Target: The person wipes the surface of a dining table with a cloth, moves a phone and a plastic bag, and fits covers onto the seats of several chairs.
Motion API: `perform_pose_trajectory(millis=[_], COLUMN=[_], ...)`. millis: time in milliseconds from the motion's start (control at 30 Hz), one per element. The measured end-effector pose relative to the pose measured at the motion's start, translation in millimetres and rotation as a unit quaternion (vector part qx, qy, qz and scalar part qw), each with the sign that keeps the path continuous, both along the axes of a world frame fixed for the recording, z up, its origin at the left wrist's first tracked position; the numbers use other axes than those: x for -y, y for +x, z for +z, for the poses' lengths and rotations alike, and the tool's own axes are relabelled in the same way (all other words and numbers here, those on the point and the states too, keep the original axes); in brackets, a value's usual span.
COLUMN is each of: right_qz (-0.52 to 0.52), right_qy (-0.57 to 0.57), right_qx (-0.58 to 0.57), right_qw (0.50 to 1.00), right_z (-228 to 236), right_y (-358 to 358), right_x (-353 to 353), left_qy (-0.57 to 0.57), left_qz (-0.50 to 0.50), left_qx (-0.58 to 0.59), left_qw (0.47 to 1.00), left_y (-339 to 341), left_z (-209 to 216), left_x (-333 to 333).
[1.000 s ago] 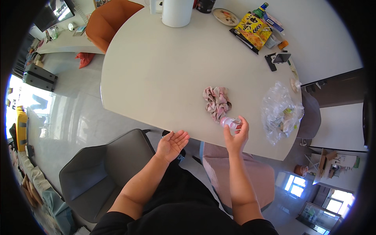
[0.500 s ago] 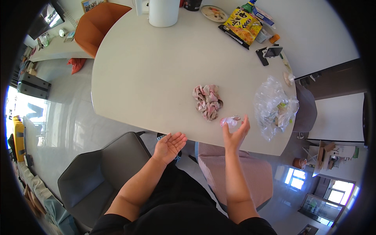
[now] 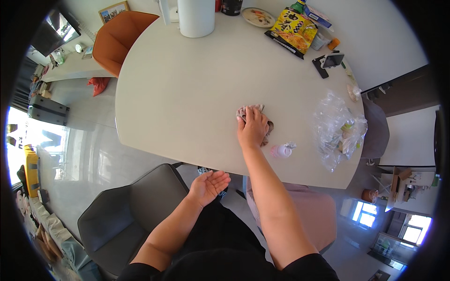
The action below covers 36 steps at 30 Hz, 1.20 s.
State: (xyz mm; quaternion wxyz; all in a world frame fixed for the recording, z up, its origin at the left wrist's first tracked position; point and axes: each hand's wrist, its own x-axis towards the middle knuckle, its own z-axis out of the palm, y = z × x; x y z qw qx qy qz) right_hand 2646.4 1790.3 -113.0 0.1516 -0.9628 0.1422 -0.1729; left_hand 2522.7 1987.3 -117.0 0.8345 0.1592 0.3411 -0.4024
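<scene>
A crumpled pink-and-beige cloth (image 3: 270, 130) lies on the pale table (image 3: 187, 103). My right hand (image 3: 253, 127) covers most of it, palm down, with the fingers curled over its top. Just right of that wrist, a small clear pinkish container (image 3: 281, 151) rests near the table's front edge; nothing touches it. My left hand (image 3: 209, 188) is held palm up in front of that edge, fingers extended and nothing in it.
To the right lies a clear plastic bag (image 3: 333, 131) with things inside. Toward the back are a white pitcher (image 3: 197, 18), a plate (image 3: 258, 17), a yellow food packet (image 3: 293, 30) and a phone on a stand (image 3: 332, 60). Chairs, one dark grey (image 3: 157, 196), flank my legs.
My right hand has left the small container and moved up and left onto the cloth. The cloth is now bunched beneath its fingers. The left hand stays palm up.
</scene>
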Motion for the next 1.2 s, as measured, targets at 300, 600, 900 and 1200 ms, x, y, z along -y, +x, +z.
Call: perform_pose_trajectory(millis=[300, 600, 900, 1200], right_qz=[0.382, 0.48, 0.221, 0.291], right_qy=[0.041, 0.074, 0.215, 0.064], right_qx=[0.093, 0.06, 0.102, 0.017], right_qw=[0.919, 0.872, 0.946, 0.954], right_z=[-15, 8, 41, 4], right_y=[38, -105, -36, -119], right_x=[-30, -49, 2, -48], left_qy=[-0.067, 0.109, -0.086, -0.056], left_qz=[-0.119, -0.177, -0.158, -0.111], left_qx=[-0.001, 0.432, 0.043, 0.04], left_qw=[0.991, 0.877, 0.983, 0.991], left_y=[30, 20, 29, 17], left_z=[-57, -74, -66, -62], left_x=[-2, 4, -2, -1])
